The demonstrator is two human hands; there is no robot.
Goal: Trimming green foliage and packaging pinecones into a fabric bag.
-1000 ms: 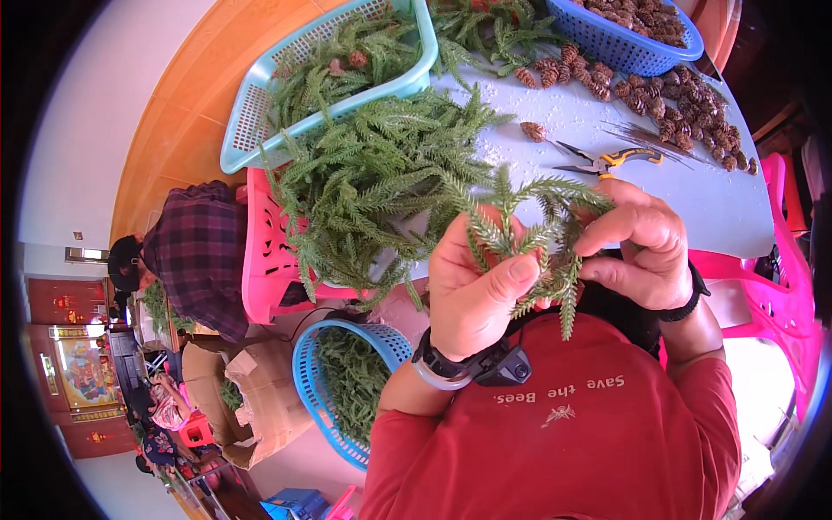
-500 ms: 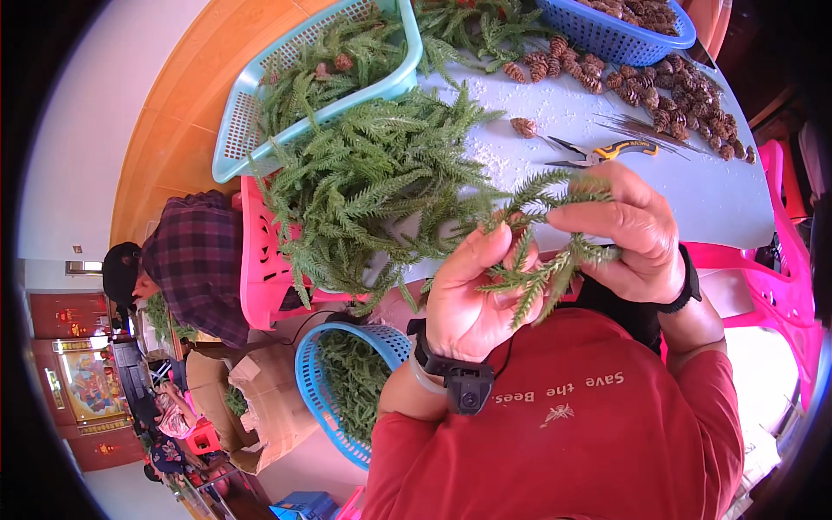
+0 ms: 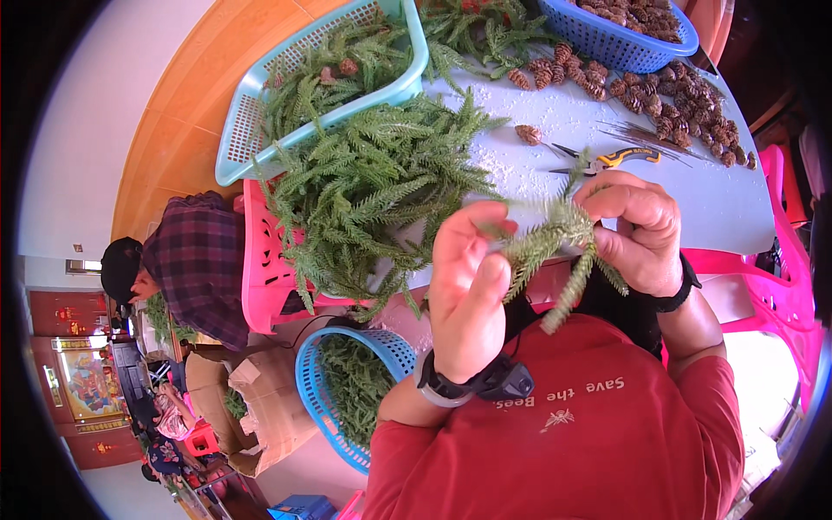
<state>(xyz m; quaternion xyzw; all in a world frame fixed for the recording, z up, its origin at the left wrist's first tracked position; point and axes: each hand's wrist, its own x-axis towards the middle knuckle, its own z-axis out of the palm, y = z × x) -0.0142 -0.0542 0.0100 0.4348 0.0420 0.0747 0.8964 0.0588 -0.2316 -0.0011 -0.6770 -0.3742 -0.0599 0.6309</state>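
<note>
Near the table's front edge, a green artificial pine sprig [image 3: 562, 232] hangs from my right hand [image 3: 639, 224], whose thumb and fingers pinch it at its right end. Its needled twigs spread to the left and downward, partly smeared by motion. My left hand [image 3: 468, 299] is at the sprig's left side, palm turned toward it, thumb and fingers apart. Whether the twig tips touch my left thumb, I cannot tell. Beyond my hands lie pliers [image 3: 620, 158] with yellow-and-black handles and a single pine cone [image 3: 528, 134]. A large heap of pine sprigs [image 3: 364, 191] covers the table's left side.
A turquoise basket [image 3: 414, 61] of sprigs and a blue basket [image 3: 607, 39] of cones stand at the back. Loose cones [image 3: 693, 108] and thin wires [image 3: 646, 139] lie at the right. Below left are another blue basket [image 3: 316, 407], a cardboard box [image 3: 269, 407] and a person [image 3: 195, 260].
My left hand has let go of the sprig and opened, drawing slightly left. The sprig has turned in my right hand, its twigs swinging round.
</note>
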